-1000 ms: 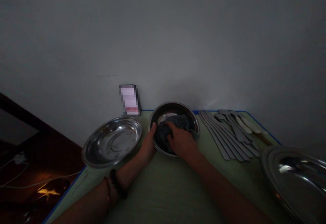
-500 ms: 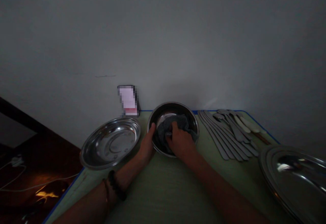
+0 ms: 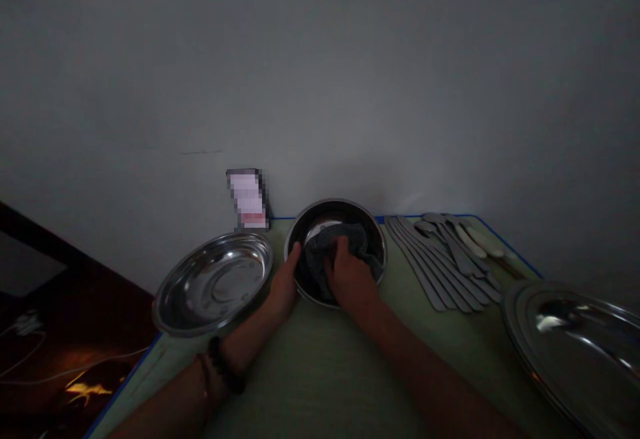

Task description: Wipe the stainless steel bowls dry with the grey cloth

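A round metal bowl [image 3: 315,216] stands at the middle of the table's far side. My left hand [image 3: 286,282] grips its left rim, thumb over the edge and the other fingers hidden behind the wall. Inside the bowl, my right hand [image 3: 353,279] is closed on a bunched dark grey cloth [image 3: 320,249] and presses it against the inner surface. Part of the cloth reaches up to the bowl's right rim.
A shallow metal dish [image 3: 215,286] lies left of the bowl. To the right are several flat-handled metal utensils [image 3: 435,266] and a large metal platter [image 3: 575,352]. A phone [image 3: 247,198] leans on the wall [image 3: 320,79] behind the green table [image 3: 320,372].
My right hand and the cloth have shifted slightly within the bowl. The whole view has moved a little; my left hand keeps its hold on the rim.
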